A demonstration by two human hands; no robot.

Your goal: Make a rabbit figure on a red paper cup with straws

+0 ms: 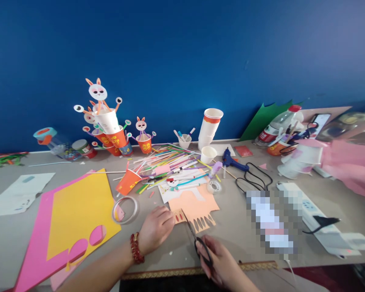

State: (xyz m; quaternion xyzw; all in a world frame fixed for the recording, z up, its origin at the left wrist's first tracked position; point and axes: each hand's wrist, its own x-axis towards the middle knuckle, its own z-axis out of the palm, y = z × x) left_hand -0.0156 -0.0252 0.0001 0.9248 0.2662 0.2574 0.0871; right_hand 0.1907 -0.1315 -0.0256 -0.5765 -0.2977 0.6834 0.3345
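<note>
My left hand [157, 228], with a red bead bracelet [136, 248] at the wrist, is closed on the edge of a small piece of peach paper [178, 216]. Reddish ovals are drawn on that piece. In my right hand [220, 261] are black-handled scissors [205, 253], fingers around the loops. Their blades point up and left, beside the right edge of the small piece. Just beyond lies a larger peach sheet [194, 201] with a row of pointed cut-outs along its near edge.
Yellow paper [82, 207] on pink paper lies left, near a tape roll [125, 210]. Behind are a pile of coloured sticks and pens [167, 162], paper-cup rabbits [144, 140] and stacked cups [211, 127]. A blue glue gun [233, 160] and a power strip [313, 219] are right.
</note>
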